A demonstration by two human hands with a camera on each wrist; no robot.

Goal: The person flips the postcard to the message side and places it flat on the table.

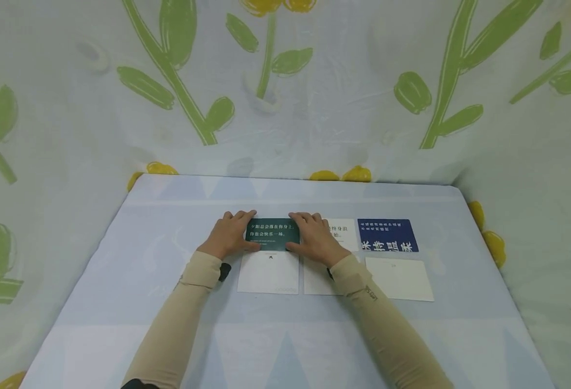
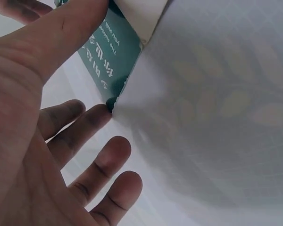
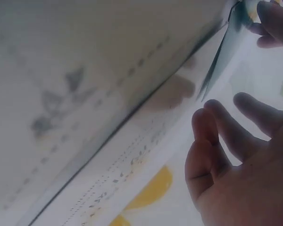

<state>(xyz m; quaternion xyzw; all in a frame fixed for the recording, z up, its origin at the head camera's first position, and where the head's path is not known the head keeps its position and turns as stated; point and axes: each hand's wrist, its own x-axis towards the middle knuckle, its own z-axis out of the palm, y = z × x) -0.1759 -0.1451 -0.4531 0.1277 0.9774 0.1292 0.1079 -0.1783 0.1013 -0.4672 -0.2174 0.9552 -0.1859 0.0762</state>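
A dark green card (image 1: 273, 234) with white printed lettering sits in the back row on the table, between both hands. My left hand (image 1: 227, 235) grips its left side, thumb at the near corner and a finger at the far one. Across from it, my right hand (image 1: 318, 237) holds the right side the same way. In the left wrist view, fingertips (image 2: 104, 113) touch a corner of the green card (image 2: 114, 52). A white card (image 1: 268, 274) lies directly in front of it. The right wrist view shows the green card (image 3: 222, 56) nearly edge-on.
Right of the hands lie a white card with dark lettering (image 1: 342, 232) and a navy blue card (image 1: 387, 235). Before them are two more white cards, one partly under the right wrist (image 1: 320, 281), another farther right (image 1: 399, 279). A flower-printed cloth (image 1: 334, 124) stands behind the table.
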